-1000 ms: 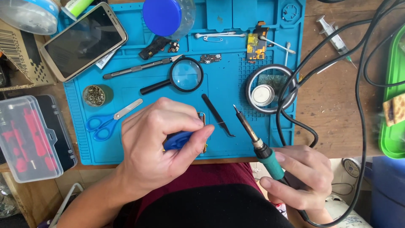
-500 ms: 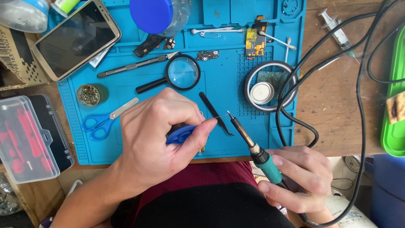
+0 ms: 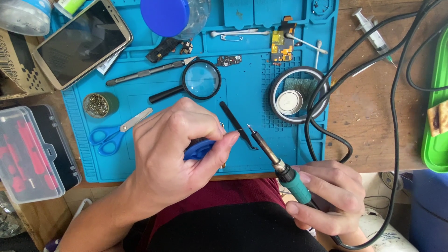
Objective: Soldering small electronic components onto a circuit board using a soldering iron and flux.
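Blue-handled tool point(image 3: 198, 148) tight in left grip point(image 3: 179, 149); teal soldering iron point(image 3: 280, 165) in right grip point(image 3: 326, 198).

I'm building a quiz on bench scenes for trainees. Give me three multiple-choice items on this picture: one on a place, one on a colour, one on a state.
1. Where does the magnifying glass lie?
A. On the blue mat, beyond the left hand
B. On the bare wood at the right
C. Inside the clear plastic case

2. What colour is the grip of the soldering iron in the right hand?
A. Red
B. Teal green
C. Yellow

3. How do the scissors lie?
A. Held open in a hand
B. Standing upright in a cup
C. Flat on the mat, blades closed, untouched

Answers:
1. A, since the lens rests on the mat above the left hand's knuckles.
2. B, since the section between the fingers and the metal shaft is teal green.
3. C, since they lie left of the left hand with no hand on them.
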